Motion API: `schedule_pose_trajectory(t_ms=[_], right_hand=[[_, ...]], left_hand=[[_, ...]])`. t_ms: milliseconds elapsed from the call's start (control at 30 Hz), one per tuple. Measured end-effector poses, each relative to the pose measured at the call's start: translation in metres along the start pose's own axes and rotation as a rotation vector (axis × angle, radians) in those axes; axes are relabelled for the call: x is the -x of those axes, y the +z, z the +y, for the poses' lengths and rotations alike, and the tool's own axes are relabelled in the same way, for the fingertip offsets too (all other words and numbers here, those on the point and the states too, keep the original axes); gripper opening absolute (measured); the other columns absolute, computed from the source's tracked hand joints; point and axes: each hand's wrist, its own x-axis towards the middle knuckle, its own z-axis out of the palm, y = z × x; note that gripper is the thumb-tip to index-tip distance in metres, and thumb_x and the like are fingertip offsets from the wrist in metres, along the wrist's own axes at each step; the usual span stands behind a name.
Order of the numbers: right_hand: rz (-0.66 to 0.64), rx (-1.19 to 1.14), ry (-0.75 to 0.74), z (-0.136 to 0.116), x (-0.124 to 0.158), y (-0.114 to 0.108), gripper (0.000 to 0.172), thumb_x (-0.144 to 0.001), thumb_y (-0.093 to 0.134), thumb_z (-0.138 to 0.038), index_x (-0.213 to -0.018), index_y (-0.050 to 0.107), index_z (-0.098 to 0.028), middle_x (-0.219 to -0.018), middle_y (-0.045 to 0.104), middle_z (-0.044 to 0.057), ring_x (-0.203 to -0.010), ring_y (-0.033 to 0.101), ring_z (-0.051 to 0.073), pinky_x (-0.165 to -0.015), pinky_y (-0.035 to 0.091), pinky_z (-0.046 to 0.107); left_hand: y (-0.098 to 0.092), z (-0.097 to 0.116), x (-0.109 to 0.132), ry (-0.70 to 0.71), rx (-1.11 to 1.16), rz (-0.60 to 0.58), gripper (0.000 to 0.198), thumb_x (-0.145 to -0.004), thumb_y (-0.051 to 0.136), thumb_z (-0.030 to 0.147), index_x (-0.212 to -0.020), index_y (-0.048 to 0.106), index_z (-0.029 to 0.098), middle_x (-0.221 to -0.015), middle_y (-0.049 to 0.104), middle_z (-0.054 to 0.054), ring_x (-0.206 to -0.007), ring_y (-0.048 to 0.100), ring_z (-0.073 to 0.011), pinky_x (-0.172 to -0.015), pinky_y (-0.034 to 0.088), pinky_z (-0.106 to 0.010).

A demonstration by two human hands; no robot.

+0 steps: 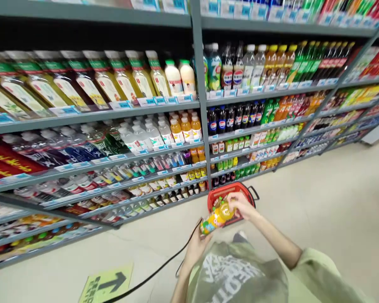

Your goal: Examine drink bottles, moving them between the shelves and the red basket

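Two hands hold one orange bottle (217, 216) just above the red basket (244, 190) on the floor (318, 202), the left hand (194, 248) with fingers clamped on its lower end, the right hand (241, 206) with fingers closed on its upper end.

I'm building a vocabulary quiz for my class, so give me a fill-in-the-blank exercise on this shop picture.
1. The left hand and right hand hold a bottle above a ___ basket.
2. The basket stands on the ___.
3. The sticker shows a black ___.
Missing words: red; floor; arrow.
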Motion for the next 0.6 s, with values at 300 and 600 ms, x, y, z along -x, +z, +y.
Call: schedule_pose_trajectory(t_ms=[300, 600], right_hand=[[0.007, 0.048, 0.004, -0.022, 0.014, -0.020, 0.016, -0.051, 0.062, -0.023, -0.064, 0.053, -0.020, -0.059, 0.050, -0.008, -0.037, 0.037, 0.004, -0.031, 0.027, 0.016], [0.001, 0.003, 0.016, -0.011, 0.048, -0.014, 0.019, -0.054, 0.070, -0.021, -0.067, 0.056, -0.019, -0.064, 0.052, -0.008, -0.037, 0.040, 0.004, -0.028, 0.033, 0.015]], left_hand=[[0.036, -0.006, 0.011, -0.353, 0.631, -0.180, 0.060, -0.077, 0.076, 0.056, -0.122, 0.061, 0.018, -0.143, 0.065, -0.022, -0.140, 0.059, -0.0361, -0.123, 0.042, -0.049], [0.040, 0.011, 0.018, -0.298, 0.494, -0.181, 0.057, -0.091, 0.058, 0.045, -0.144, 0.054, 0.023, -0.153, 0.058, -0.012, -0.132, 0.062, -0.0386, -0.102, 0.056, -0.050]])
